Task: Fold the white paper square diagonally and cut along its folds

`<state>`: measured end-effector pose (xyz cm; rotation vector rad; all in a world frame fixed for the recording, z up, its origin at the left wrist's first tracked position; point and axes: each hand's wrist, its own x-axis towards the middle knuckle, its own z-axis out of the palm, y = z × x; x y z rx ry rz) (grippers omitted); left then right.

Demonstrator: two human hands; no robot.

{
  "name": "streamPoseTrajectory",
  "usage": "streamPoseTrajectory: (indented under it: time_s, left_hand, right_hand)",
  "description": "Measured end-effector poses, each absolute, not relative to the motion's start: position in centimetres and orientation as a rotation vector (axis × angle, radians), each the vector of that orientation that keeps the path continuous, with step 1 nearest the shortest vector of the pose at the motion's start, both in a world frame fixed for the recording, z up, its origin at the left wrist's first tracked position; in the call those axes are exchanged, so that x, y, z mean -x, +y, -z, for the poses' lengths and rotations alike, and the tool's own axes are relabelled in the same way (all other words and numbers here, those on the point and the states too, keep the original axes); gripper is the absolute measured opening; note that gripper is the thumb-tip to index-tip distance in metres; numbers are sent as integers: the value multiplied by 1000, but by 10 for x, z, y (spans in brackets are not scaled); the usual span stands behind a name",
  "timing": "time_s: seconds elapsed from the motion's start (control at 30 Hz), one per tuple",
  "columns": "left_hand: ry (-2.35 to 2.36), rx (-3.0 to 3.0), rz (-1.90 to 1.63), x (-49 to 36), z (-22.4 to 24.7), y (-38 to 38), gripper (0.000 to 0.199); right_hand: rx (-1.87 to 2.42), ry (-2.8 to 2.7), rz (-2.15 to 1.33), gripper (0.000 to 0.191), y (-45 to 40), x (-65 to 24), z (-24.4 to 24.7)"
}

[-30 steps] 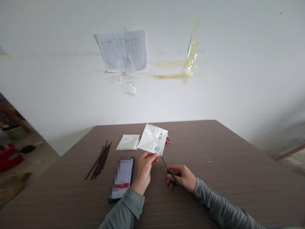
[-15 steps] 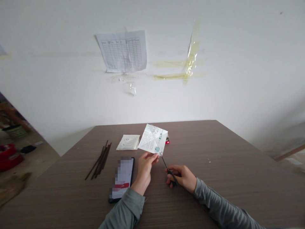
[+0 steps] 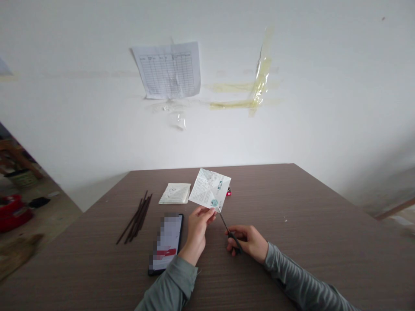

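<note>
A flat white packet with printed text (image 3: pixel 208 188) is pinched at its lower edge by my left hand (image 3: pixel 197 229), tilted above the table. My right hand (image 3: pixel 248 242) grips dark-handled scissors (image 3: pixel 235 244). Their blades run up and left to the packet's lower right corner, beside my left fingertips; whether they are cutting into it I cannot tell. Behind the packet, a small red item (image 3: pixel 228 192) is mostly hidden. A second white packet (image 3: pixel 174 193) lies flat just to the left.
On the brown table (image 3: pixel 301 242), several thin dark sticks (image 3: pixel 138 218) lie at the left. A phone (image 3: pixel 167 242) with a partly blurred screen rests by my left wrist. A printed sheet (image 3: pixel 168 71) is taped to the wall behind.
The held packet's right side has swung slightly to the right. Both hands and the scissors stay nearly in the same place.
</note>
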<state>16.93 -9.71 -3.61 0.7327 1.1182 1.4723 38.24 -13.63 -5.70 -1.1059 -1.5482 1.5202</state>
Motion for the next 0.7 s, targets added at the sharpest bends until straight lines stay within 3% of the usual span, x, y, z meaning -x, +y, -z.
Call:
streamPoseTrajectory:
  time_s: [0.7]
  left_hand:
    - [1147, -746, -1473, -172, 36, -97, 40]
  right_hand:
    - [1113, -1550, -1503, 78, -136, -382, 58]
